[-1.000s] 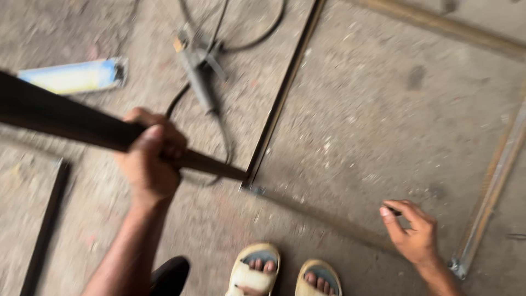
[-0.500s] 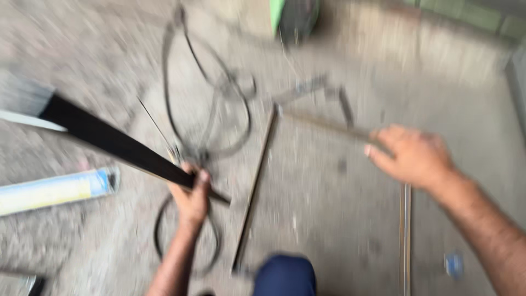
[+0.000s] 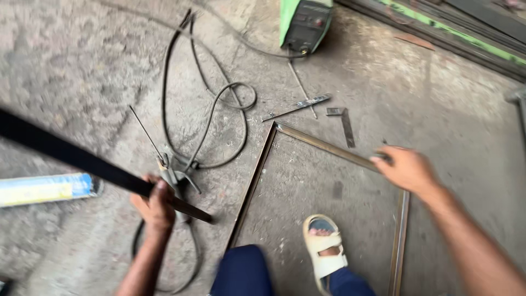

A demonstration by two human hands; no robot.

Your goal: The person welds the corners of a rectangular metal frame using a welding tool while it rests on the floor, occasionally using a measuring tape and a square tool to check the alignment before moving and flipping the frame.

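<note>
— How far along does it look from where you stand?

— The metal frame (image 3: pixel 263 164) lies flat on the concrete floor (image 3: pixel 82 66), with its far-left corner already joined. Its left and far sides and part of the right side show; the near side is hidden behind the person's legs, so I can't say the rectangle is closed. The long dark bar (image 3: pixel 82 161) isn't on it yet, by my reckoning; it's up in the air, left of the frame.

— And the hands?

— Left hand (image 3: pixel 156 205) is curled tight round that bar, near its right-hand end, fingers fully wrapped. The bar runs up and away to the left, out of view (it's blurred, mind). Right hand (image 3: pixel 408 167) is down on the frame's far side, fingers bent over the strip; gripping or just pressing, I can't tell.

— What's lying about?

— Just by the left hand, a welding clamp (image 3: pixel 170 172) with a thin rod sticking out, and black cable (image 3: pixel 219 109) looping back toward the green welding machine (image 3: pixel 304 24) at the far edge. A sandalled foot (image 3: pixel 323 249) stands inside the frame. A blue and white tube (image 3: pixel 46 189) lies at the left.
</note>
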